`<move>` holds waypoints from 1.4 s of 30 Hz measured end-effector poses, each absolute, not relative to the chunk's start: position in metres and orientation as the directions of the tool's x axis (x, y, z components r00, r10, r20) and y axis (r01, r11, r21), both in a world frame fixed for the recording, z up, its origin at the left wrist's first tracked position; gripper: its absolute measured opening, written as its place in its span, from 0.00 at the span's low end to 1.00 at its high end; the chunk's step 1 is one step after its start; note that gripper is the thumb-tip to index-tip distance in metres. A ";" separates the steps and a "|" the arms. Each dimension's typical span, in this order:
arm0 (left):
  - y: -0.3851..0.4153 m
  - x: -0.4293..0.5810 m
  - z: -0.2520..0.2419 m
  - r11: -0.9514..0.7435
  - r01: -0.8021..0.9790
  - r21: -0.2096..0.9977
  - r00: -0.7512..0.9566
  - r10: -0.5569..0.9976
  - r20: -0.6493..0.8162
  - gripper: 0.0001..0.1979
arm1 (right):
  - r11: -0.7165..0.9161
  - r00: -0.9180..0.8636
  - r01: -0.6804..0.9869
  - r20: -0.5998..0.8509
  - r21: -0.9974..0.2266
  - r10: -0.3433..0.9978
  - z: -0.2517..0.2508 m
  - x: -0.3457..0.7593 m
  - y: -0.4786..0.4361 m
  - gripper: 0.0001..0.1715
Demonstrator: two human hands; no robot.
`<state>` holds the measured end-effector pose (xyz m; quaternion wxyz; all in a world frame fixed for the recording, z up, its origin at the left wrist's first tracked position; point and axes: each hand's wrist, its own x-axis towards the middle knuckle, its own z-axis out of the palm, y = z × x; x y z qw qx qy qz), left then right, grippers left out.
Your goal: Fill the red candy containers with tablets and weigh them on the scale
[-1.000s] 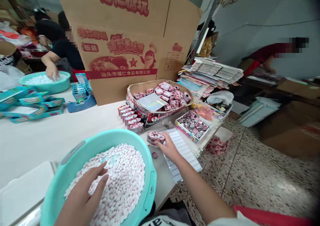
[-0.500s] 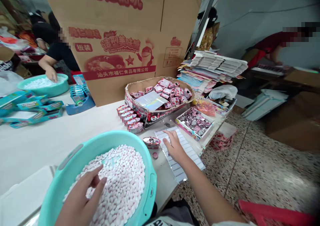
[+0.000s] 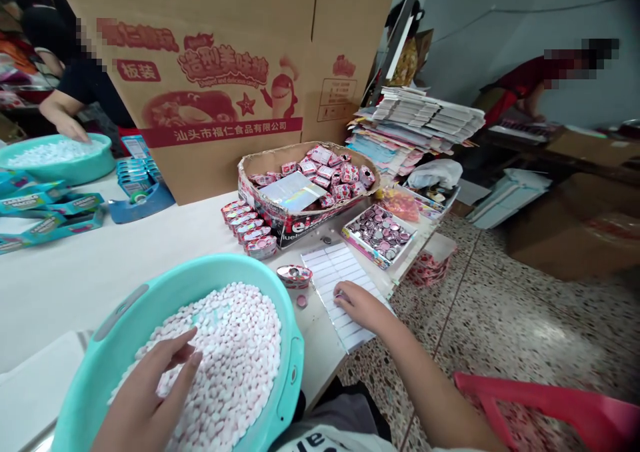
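Our right hand (image 3: 360, 304) had moved back along the lined white sheet (image 3: 330, 265) since the earlier view, its fingers curled where they had been stretched out. Whether they pinched anything there, we could not tell. The small red-and-white box (image 3: 294, 277) it had held a second before stood let go on the table (image 3: 200, 229), between our tub (image 3: 100, 359) and the sheet, with a loose pink cap (image 3: 301, 301) near it. Our left hand (image 3: 145, 389) hung loosely spread over the white sweets (image 3: 240, 352), with nothing visible in its grasp.

Behind that box, a short row of matching boxes (image 3: 250, 231) stood neatly lined up; we judged those done. Many more boxes (image 3: 345, 179) lay heaped in the low carton (image 3: 305, 229), apparently left to do, and caps (image 3: 383, 229) filled a shallow tray.

On that carton we could read only part of a word, "lue". The tall brown carton (image 3: 220, 85) at the back carried "Shaped and delicious candy", "造型美味糖", "板装" and the maker's line, "汕头市福仁食品有限公司". Lettering on the teal boxes (image 3: 35, 202) at far left was too blurred for us.
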<state>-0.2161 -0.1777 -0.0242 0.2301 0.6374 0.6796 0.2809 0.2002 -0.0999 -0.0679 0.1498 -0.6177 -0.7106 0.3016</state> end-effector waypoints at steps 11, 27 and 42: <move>-0.183 -0.187 0.007 0.069 0.657 0.751 -0.149 0.988 0.039 0.24 | 0.167 -0.273 0.670 -0.030 -0.723 0.962 -0.011 0.159 -0.057 0.12; -0.181 -0.196 -0.001 0.037 0.674 0.737 -0.073 0.997 0.016 0.22 | 0.172 -0.281 0.887 -0.205 -0.429 0.938 -0.002 0.108 0.004 0.11; -0.183 -0.188 0.004 0.024 0.709 0.704 -0.093 0.994 0.059 0.23 | 0.112 -0.339 0.907 -0.548 -0.406 0.765 -0.002 0.097 0.041 0.13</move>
